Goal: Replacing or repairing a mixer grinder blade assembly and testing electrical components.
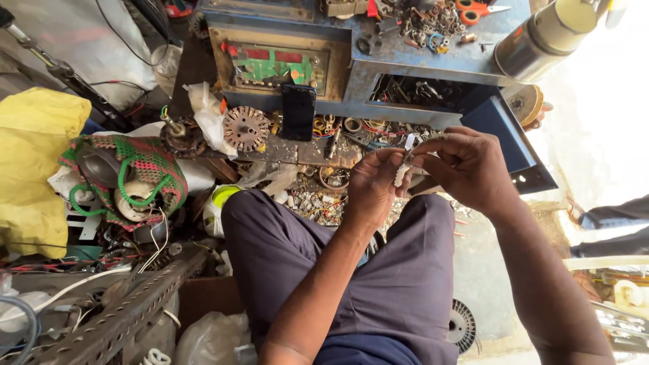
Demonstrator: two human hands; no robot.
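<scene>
Cluttered repair workshop, floor-level work area, daylight from the right.

A blue metal workbench [433, 64] stands at the far side, its top covered with small parts and an orange-handled pair of scissors [473, 10]. An open compartment [419, 91] in its front holds wires. On the left lie a yellow sack [30, 169], a green-and-red woven bag [145, 169] and a perforated metal angle bar [122, 314]. A round rotor disc [247, 128] rests near the bench. The concrete floor [483, 270] is bare at near right. Strong daylight overexposes the far right.
</scene>
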